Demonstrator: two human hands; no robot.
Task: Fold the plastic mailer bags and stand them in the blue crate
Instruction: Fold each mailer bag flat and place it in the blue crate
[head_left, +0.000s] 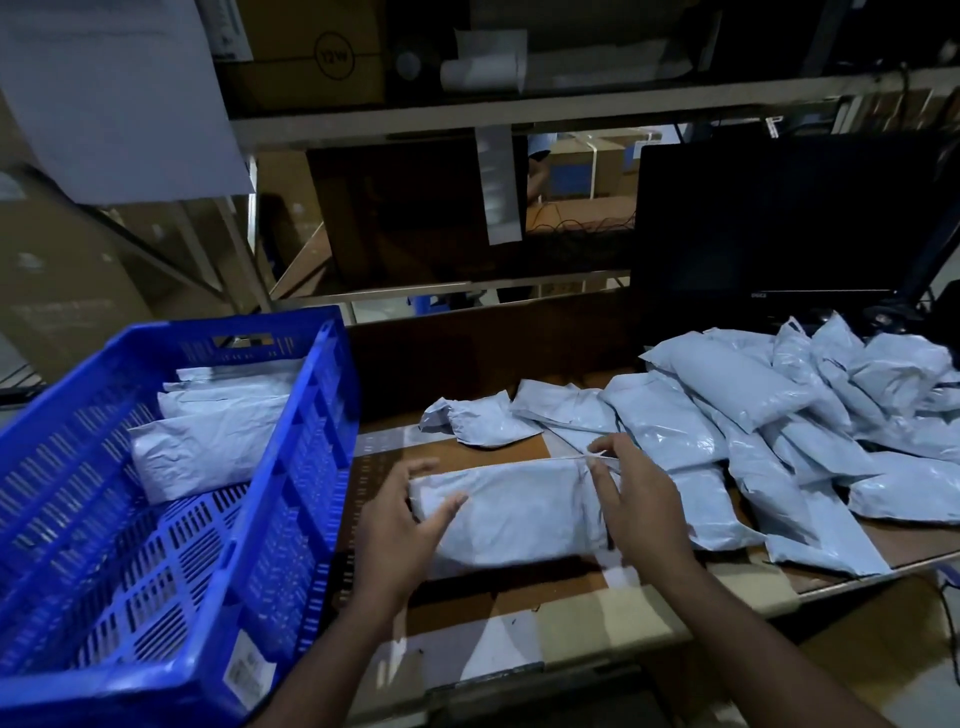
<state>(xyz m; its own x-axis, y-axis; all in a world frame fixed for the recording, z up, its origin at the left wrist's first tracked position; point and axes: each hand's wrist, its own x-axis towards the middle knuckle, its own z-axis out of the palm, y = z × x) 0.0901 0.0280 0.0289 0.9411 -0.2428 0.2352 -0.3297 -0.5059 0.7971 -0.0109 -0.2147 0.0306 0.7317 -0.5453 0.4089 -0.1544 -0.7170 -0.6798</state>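
A pale grey mailer bag (511, 512) lies lengthwise on the table in front of me. My left hand (402, 525) grips its left end, thumb on top. My right hand (631, 499) pinches the bag's flap at its right end, fingers closed on the plastic. The blue crate (171, 519) stands tilted at the left, with three folded mailer bags (208, 431) standing at its far end. A heap of several loose mailer bags (769, 415) covers the right side of the table.
A dark monitor (779, 228) stands behind the heap at the right. Metal shelving (467, 111) with cardboard boxes rises behind the table. The brown table (519, 618) has taped patches near its front edge.
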